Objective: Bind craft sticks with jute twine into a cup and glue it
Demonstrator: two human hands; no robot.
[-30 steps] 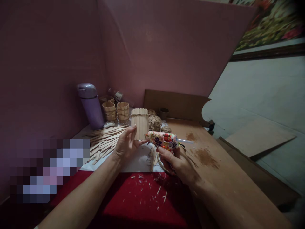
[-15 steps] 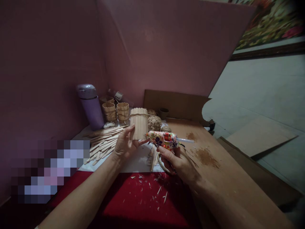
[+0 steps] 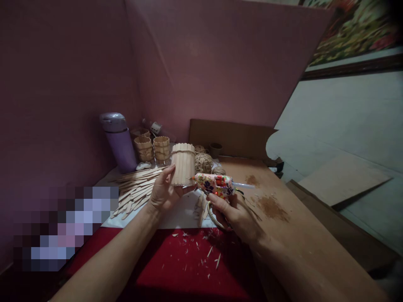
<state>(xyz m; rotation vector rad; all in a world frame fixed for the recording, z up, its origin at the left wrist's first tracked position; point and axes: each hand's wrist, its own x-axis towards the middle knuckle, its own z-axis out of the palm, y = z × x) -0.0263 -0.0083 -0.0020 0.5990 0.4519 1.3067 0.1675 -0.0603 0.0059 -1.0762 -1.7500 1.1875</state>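
Observation:
My left hand (image 3: 165,191) grips a cup covered in upright wooden craft sticks (image 3: 183,167), with twine wound round it near its scalloped top. In my right hand (image 3: 225,207) is a flower-patterned hot glue gun (image 3: 215,184), its small light lit red and a clear glue stick (image 3: 244,185) jutting from the back. The nozzle points left, at the lower right side of the cup; whether it touches cannot be made out. Behind the cup lies a ball of twine (image 3: 204,162). Loose craft sticks (image 3: 137,191) are heaped left of my left hand.
Finished stick-covered cups (image 3: 161,150) stand at the back beside a purple flask (image 3: 121,147). A small dark pot (image 3: 215,149) sits before a cardboard sheet (image 3: 233,138). Brown powder (image 3: 272,208) is scattered on the board at right; shavings (image 3: 209,251) litter the red cloth (image 3: 176,272).
The nozzle sits a little closer to the cup's lower right edge, and the cup is turned slightly. Both hands keep their holds; the whole view has shifted marginally.

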